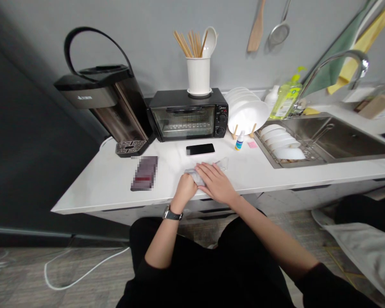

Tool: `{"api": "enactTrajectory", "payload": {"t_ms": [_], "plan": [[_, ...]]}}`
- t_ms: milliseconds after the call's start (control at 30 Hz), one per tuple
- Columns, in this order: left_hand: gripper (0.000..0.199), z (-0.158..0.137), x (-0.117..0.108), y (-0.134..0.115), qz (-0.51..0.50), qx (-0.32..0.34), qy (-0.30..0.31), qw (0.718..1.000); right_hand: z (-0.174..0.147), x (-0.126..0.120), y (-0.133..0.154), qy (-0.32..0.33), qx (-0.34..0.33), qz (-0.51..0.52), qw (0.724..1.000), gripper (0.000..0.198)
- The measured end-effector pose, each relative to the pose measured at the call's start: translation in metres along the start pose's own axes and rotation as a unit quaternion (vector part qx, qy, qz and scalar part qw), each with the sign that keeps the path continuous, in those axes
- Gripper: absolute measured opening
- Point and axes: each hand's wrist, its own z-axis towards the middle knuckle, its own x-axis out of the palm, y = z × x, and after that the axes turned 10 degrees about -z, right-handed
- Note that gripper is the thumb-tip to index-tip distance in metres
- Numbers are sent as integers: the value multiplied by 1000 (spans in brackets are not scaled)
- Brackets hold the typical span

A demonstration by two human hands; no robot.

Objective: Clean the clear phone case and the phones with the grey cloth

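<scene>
White marble-patterned counter (93,188) runs before us, against a plain grey wall (154,25), with a grey-brown floor (22,293) below. On the counter, from left to right, we see a tall dispenser (128,102), a black oven (220,96) bearing a white pot (198,75) of chopsticks, a rack of white plates (248,117), and a steel sink (365,147) with bowls (284,141) at its left end. A spatula (256,34) and a sieve (279,33) hang above.

Our thin grey cloth (199,177) is near the front edge, between our hands, just before the phone (200,149). Our left hand (186,187) is curled into a fist at the cloth's left end, holding it; our right hand (216,183) lies across it, fingers long and close together, and we cannot tell whether they pinch it.

The hands cover much of the cloth, and a pale, see-through shape (223,163) beyond the right fingers is hard to make out. A dark packet (144,173) at left is pixelated past reading. The sink's right end and a grey cover (368,248) below are cut off by the frame.
</scene>
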Motion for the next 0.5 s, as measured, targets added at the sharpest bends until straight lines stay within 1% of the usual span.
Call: {"api": "enactTrajectory", "payload": {"t_ms": [67,133,200,233,267,300,400,433,500], "plan": [[28,-1,-2,-5,-28,10,-4,1000,-9,-2,-21,-6,53,-13,999,75],[32,-2,-3,-9,-73,28,-9,997,-17,-3,-35,-17,118,-26,993,80],[32,-2,-3,-12,-101,42,-12,994,-20,-2,-35,-26,163,-33,986,86],[32,-2,-3,-12,-98,41,-12,994,-19,0,-28,-27,168,-32,985,89],[31,-2,-3,-11,-83,33,-12,996,-18,2,-19,-25,159,-25,987,93],[29,-2,-2,-9,-65,24,-11,998,-15,4,-8,-21,135,-14,990,96],[25,-1,-2,-3,-28,2,-13,1000,-7,7,20,-3,43,31,999,98],[25,-1,-3,-1,-25,0,-13,1000,-5,6,24,1,20,39,999,96],[25,-2,-4,-1,-24,0,-11,1000,-5,4,19,8,-1,38,999,89]]}}
